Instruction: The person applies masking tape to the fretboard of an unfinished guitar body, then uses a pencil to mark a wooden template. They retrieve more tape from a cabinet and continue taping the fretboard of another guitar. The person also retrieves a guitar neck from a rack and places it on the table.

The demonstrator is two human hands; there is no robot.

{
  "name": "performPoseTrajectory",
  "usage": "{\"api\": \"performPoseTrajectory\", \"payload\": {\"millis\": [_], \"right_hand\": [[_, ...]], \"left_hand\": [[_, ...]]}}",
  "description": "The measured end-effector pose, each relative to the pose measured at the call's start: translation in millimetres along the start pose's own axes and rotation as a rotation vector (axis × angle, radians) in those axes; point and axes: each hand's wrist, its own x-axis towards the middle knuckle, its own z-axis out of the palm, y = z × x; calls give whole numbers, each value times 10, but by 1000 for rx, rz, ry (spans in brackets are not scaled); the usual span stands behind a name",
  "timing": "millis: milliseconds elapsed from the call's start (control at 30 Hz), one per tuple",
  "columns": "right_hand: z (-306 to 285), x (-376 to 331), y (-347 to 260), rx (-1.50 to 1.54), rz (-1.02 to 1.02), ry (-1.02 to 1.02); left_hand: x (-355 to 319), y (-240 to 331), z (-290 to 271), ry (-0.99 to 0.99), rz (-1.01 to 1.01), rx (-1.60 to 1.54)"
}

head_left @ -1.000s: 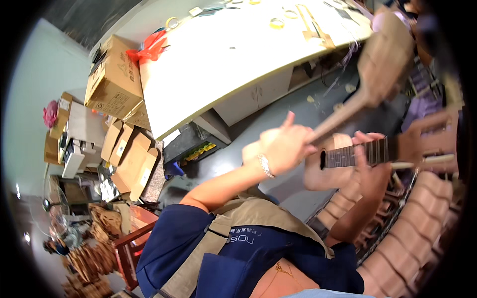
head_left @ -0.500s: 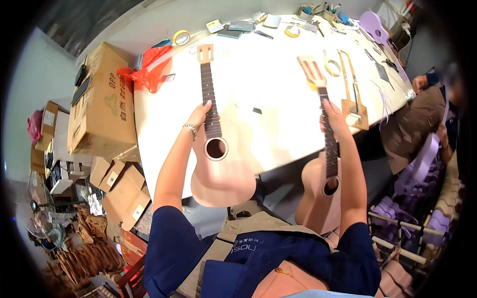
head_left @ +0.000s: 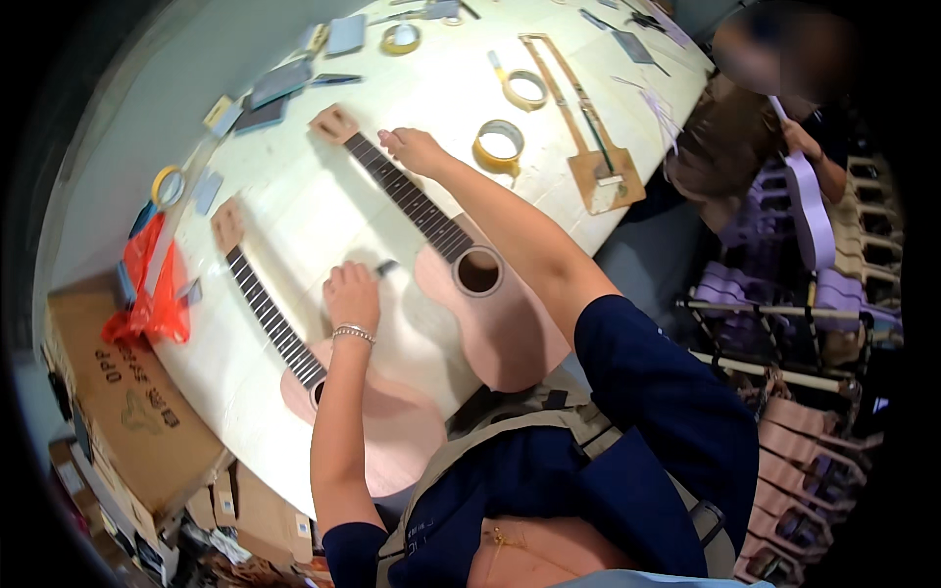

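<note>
Two unpainted pale wood ukuleles lie face up on the table, their heads pointing away from me. The left ukulele (head_left: 397, 421) has its soundhole partly behind my forearm. My left hand (head_left: 351, 294) rests over the tabletop between the two, off both necks, fingers spread and empty. Close by its fingers is a small dark piece (head_left: 387, 267). The right ukulele (head_left: 490, 328) lies with its soundhole fully visible and its lower end near my apron. Beside the upper part of its dark fretboard is my right hand (head_left: 414, 152), fingers loosely out and holding nothing.
Tape rolls (head_left: 499, 145) and a wooden jig (head_left: 603, 181) lie on the white table (head_left: 265, 176) beyond my right arm. A red plastic bag (head_left: 157, 284) and a cardboard box (head_left: 127, 382) are at left. At right a person holds a purple ukulele (head_left: 809, 211) near racks.
Both hands have let go of the ukulele necks. The right ukulele, held off the table edge before, now lies on the table, as does the left one. My view has turned.
</note>
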Motion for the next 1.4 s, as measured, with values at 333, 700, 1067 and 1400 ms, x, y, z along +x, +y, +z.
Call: {"api": "performPoseTrajectory", "payload": {"millis": [333,700,1067,1400], "right_hand": [[-2370,-804,1981,-1212,626,380],[-2802,-1614,2260,-498,-265,-2],[-2990,-1669,2605,-358,-254,-39],[-3017,-2011,2152,-14,-286,96]], "left_hand": [[53,217,-306,-16,-365,-78],[-1241,1371,-280,385,-759,-1023],[571,2491,-1027,204,-166,-551],[2577,2946,-720,-309,-152,-405]]}}
